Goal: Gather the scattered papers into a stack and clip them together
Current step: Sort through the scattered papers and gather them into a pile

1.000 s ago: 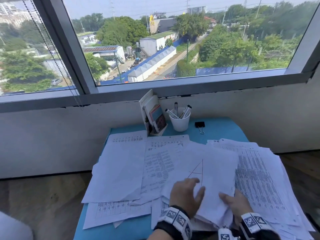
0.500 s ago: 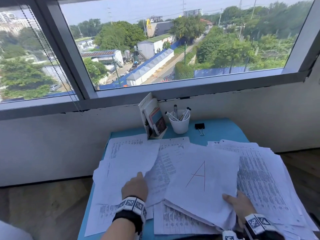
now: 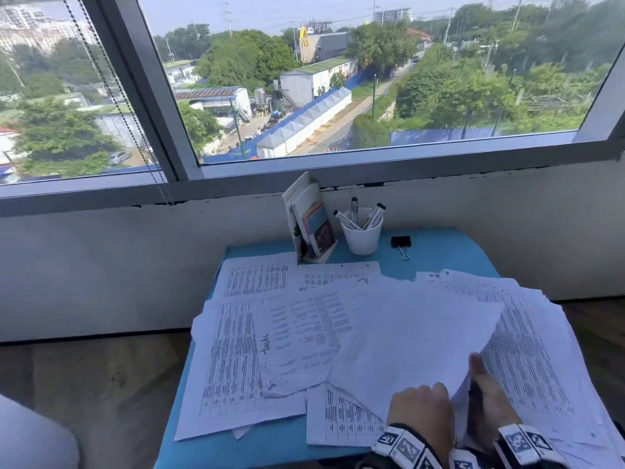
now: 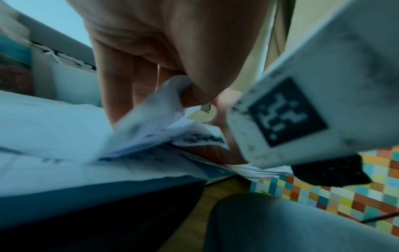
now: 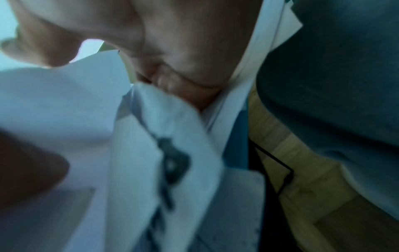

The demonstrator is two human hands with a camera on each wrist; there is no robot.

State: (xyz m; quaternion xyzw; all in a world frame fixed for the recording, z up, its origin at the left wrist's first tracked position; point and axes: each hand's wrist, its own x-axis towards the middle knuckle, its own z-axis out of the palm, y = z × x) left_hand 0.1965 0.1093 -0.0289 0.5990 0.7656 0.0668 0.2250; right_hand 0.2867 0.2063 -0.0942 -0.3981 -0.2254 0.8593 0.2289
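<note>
Both hands pinching gathered sheets (image 3: 416,336), right hand (image 3: 487,397) seemingly underneath; left hand (image 3: 421,412) pinch loose, sheets could fan out, slide off desk (image 3: 436,252).

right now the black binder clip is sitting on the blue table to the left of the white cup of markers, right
Not quite. In the head view the black binder clip does sit on the blue table, but it lies to the right of the white cup of markers, not the left. It rests apart from the cup.
</note>
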